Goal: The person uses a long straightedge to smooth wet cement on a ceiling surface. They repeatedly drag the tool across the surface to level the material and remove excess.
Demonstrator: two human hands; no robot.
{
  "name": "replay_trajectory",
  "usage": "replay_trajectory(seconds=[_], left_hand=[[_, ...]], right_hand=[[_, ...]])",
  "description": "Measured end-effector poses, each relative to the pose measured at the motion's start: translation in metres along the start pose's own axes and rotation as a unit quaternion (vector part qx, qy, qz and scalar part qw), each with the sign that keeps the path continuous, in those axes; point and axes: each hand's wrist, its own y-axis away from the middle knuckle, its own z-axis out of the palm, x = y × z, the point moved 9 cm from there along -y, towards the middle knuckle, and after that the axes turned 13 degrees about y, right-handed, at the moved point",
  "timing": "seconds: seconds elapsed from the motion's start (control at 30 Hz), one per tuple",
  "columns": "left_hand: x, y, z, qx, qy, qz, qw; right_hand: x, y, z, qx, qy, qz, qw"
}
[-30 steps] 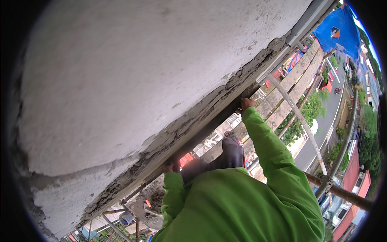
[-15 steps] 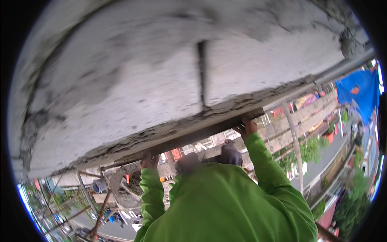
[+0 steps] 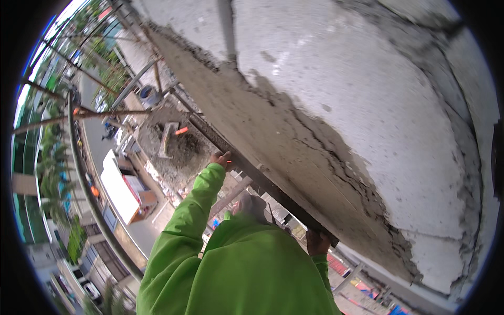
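A long, dark straightedge bar [image 3: 273, 193] runs slantwise along the lower edge of a band of fresh grey-brown mortar [image 3: 247, 126]. Near its upper left part, my left hand [image 3: 221, 159] grips it with the fingers curled over the edge. My right hand [image 3: 316, 243] is closed on the lower right end, its fingertips partly hidden. Both arms wear bright green sleeves. Above the mortar rises a pale concrete wall [image 3: 325, 68] with a ragged, cracked mortar edge.
A trowel-like tool [image 3: 167, 139] and an orange-handled item [image 3: 181, 130] lie on a mortar heap [image 3: 152, 131]. Behind it stands a bucket [image 3: 149, 95]. Scaffold poles [image 3: 79, 157] cross at left. Far below are a street and a white-roofed structure [image 3: 118, 184].
My view has turned, so the wall and bar now slope down to the right and the mortar heap shows more fully. Both hands stay on the bar.
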Motion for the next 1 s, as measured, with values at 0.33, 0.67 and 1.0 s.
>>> replay_trajectory(seconds=[0.33,0.67,1.0], left_hand=[[0.202,0.135,-0.299,0.398,-0.439,0.342,0.729],[0.162,0.323,-0.564,0.587,-0.317,-0.089,0.739],[0.154,0.326,-0.513,0.594,-0.367,-0.029,0.715]], right_hand=[[0.077,-0.046,0.065,-0.016,0.105,0.113,0.988],[0.149,-0.091,0.101,0.055,-0.001,0.243,0.969],[0.172,-0.102,0.152,0.031,0.044,0.212,0.976]])
